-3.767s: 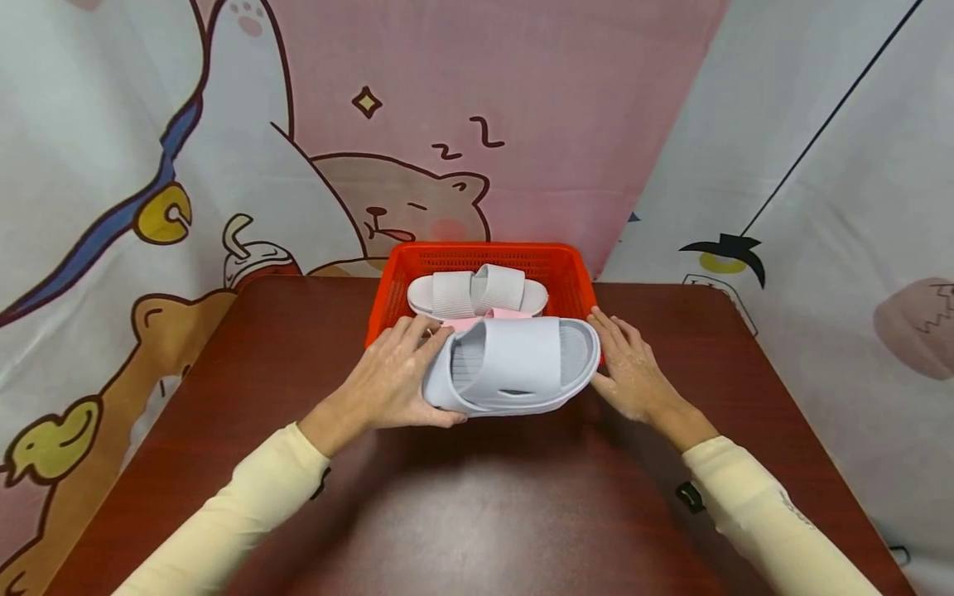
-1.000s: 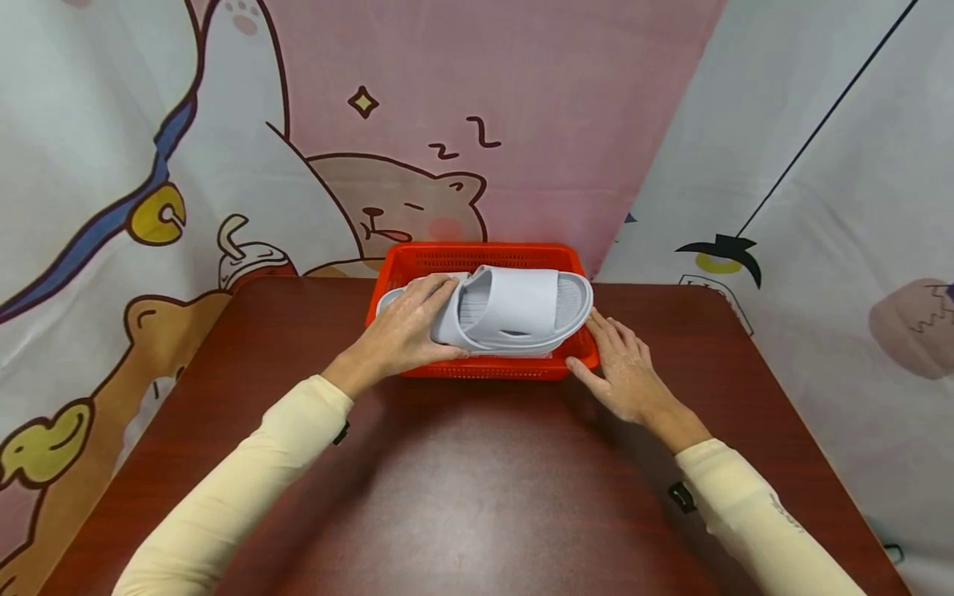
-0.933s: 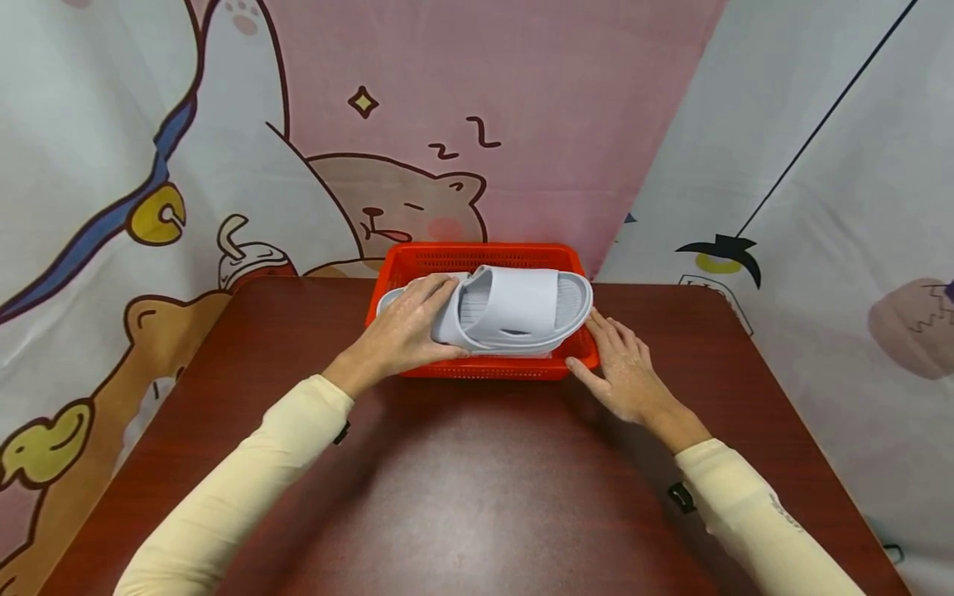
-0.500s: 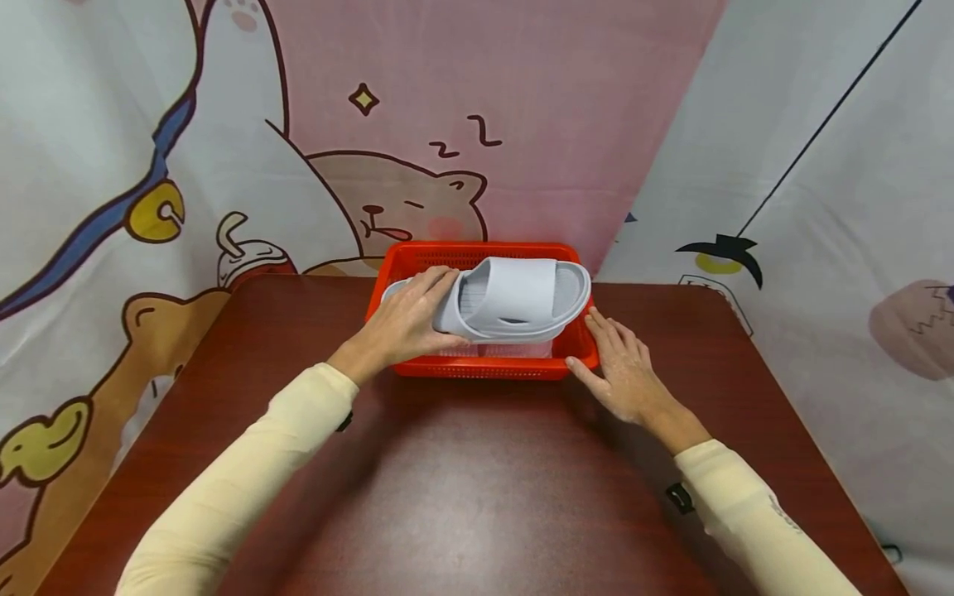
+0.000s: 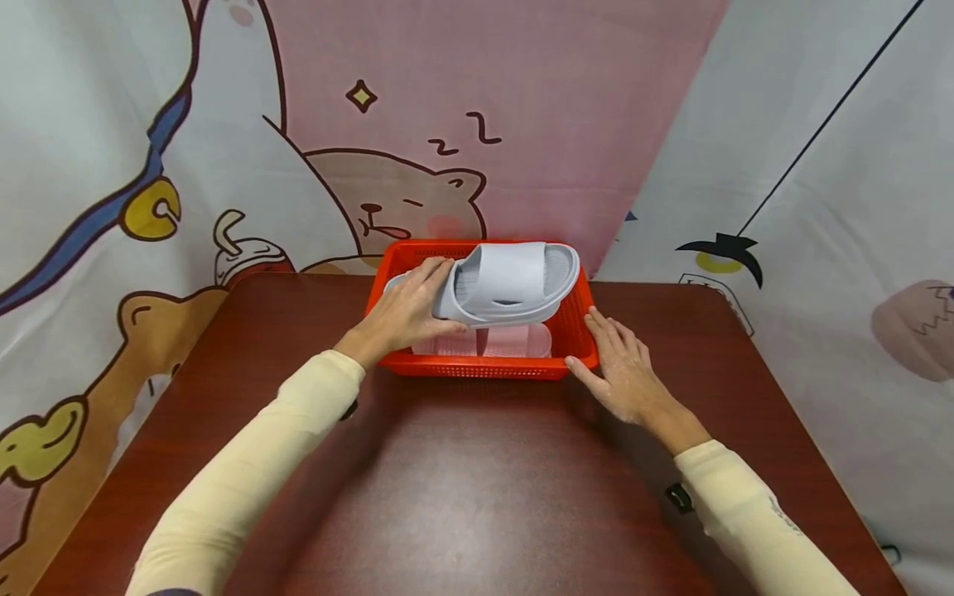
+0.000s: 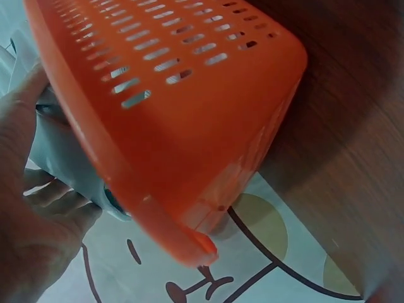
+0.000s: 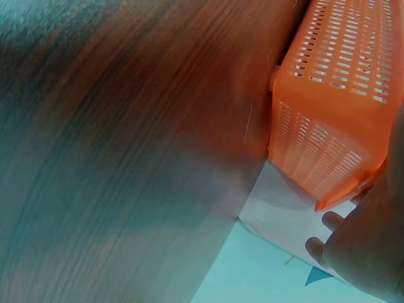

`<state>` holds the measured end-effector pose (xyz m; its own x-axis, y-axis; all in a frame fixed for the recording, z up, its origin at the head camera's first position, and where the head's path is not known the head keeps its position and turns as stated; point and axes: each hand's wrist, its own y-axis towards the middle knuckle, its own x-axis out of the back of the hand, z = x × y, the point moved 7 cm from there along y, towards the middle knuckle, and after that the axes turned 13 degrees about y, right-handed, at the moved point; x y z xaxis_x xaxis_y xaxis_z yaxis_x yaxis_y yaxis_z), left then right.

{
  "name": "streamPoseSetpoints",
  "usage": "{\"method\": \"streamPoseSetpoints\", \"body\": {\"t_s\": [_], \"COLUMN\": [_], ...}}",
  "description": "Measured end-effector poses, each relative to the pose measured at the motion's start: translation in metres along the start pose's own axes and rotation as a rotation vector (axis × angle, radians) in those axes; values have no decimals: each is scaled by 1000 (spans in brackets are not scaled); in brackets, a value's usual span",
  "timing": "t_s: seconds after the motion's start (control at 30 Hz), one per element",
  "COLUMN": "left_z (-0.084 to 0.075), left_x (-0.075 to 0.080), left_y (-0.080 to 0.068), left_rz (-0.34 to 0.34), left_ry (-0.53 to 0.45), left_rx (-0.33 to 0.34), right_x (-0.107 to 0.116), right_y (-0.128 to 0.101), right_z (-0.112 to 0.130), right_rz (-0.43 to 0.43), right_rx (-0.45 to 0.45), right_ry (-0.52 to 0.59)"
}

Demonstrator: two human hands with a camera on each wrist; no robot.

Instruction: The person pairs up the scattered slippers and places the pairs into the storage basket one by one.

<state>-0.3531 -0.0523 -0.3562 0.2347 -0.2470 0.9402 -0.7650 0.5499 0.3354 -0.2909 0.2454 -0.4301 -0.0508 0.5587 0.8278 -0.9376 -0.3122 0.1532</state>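
Observation:
My left hand [image 5: 402, 310] grips a light grey slide slipper [image 5: 513, 273] from its left side, thumb along the near edge. The slipper is tilted over the red plastic basket [image 5: 477, 367], its open toe to the right. A grey end also shows left of the hand. Pink slippers [image 5: 514, 341] lie in the basket's near part; the rest of its contents is hidden behind the grey slipper. My right hand [image 5: 622, 372] lies at the basket's right front corner, fingers extended along the side and thumb spread toward the front. The right wrist view shows the fingertips beside the rim.
The basket stands at the far side of a dark red-brown table [image 5: 447, 480]. Behind and beside the table hang printed cloths [image 5: 559, 124] with cartoon animals. Slotted basket walls [image 6: 177, 95] fill much of the left wrist view.
The left hand has carried the grey slipper from in front of the basket back over it, and lately up and away, uncovering the pink slippers. The right hand has stayed by the corner.

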Motion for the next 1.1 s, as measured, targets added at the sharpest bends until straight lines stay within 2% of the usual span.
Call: {"method": "streamPoseSetpoints", "body": {"t_s": [0.57, 0.8, 0.97, 1.1], "left_z": [11, 15, 18, 19], "left_x": [-17, -30, -38, -42], "left_y": [20, 28, 31, 34], "left_rz": [41, 101, 152, 174], "left_ry": [10, 24, 32, 99], "left_rx": [28, 26, 63, 93], "right_x": [0, -1, 0, 0], "right_y": [0, 0, 0, -1], "right_z": [-1, 1, 1, 1], "right_rz": [-1, -18, -24, -26], "right_rx": [-4, 20, 27, 25], "right_ry": [16, 28, 25, 29]}}
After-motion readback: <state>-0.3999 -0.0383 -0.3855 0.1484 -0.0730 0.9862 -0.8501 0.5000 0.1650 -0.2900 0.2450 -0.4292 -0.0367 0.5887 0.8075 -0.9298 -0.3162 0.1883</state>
